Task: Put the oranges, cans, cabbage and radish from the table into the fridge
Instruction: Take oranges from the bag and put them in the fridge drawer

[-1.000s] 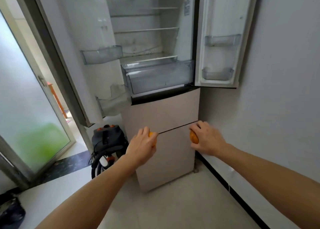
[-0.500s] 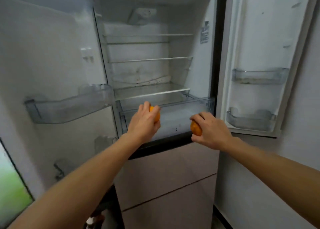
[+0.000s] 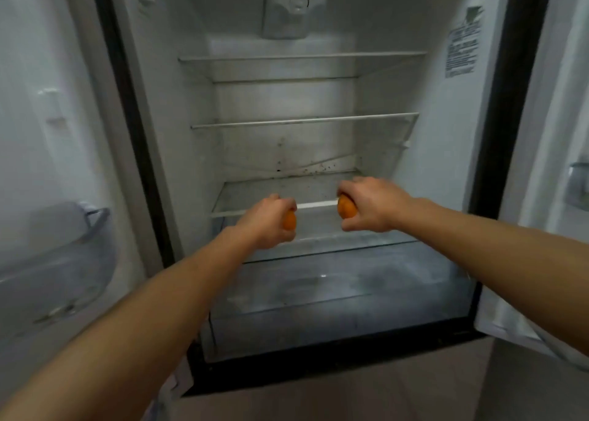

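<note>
The fridge (image 3: 443, 152) stands open in front of me, both doors swung wide. My left hand (image 3: 266, 221) grips an orange (image 3: 290, 220), of which only a slice shows under the fingers. My right hand (image 3: 371, 205) grips a second orange (image 3: 345, 208). Both hands hover just in front of the lowest glass shelf (image 3: 255, 194), above the clear crisper drawer (image 3: 334, 290). Cans, cabbage and radish are out of view.
Two more glass shelves (image 3: 302, 121) sit higher up, bare. The left door carries a clear bin (image 3: 57, 261); the right door has a bin (image 3: 578, 184) at the frame edge. The closed lower drawer front (image 3: 334, 395) lies below the open compartment.
I have stepped close to the fridge. Both hands, each with its orange, have risen from the lower drawer fronts up to the lowest shelf inside the open compartment.
</note>
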A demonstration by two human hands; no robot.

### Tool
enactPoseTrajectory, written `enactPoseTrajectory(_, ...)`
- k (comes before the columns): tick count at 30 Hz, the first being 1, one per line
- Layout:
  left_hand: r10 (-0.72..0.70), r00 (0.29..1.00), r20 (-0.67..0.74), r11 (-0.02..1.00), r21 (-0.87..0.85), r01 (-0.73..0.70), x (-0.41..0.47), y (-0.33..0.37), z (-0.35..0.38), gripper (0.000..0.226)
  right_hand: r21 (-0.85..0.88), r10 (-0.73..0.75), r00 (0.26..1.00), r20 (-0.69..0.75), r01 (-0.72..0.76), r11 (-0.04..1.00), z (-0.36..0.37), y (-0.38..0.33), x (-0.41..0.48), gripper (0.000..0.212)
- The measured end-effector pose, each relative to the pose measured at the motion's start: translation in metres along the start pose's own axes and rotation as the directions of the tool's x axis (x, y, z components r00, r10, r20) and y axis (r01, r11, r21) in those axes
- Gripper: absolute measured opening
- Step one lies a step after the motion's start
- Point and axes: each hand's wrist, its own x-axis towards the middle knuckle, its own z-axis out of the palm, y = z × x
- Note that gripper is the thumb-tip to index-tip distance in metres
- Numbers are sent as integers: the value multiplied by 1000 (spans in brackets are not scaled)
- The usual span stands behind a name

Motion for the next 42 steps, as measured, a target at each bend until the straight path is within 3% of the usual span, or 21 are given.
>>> enactPoseTrajectory(7,-71,952,298,984,179,17,59,-23,44,49,10,-160,893,420,172,985,80,20,85,35)
enactPoseTrajectory(12,-106,912,396,967,254,2,89,-29,64,49,23,-207,797,568,235,972,131,13,118,44)
enactPoseTrajectory(16,-87,872,481,956,288,-64,112,-30,86,56,-14,-213,792,572,270,963,151,18,139,59)
enactPoseTrajectory(19,-88,847,524,960,271,-68,128,-35,100,57,-36,-214,822,528,273,961,160,26,151,53)
enactPoseTrajectory(25,-46,867,496,967,240,-86,142,-44,123,47,17,-195,847,495,215,976,174,35,159,51)
enactPoseTrajectory(35,12,878,479,940,295,-174,138,-30,110,46,-66,-104,836,539,166,984,146,47,131,81)
enactPoseTrajectory(42,-25,891,453,911,378,-167,114,-16,77,44,-80,-107,876,471,163,983,112,52,99,56)
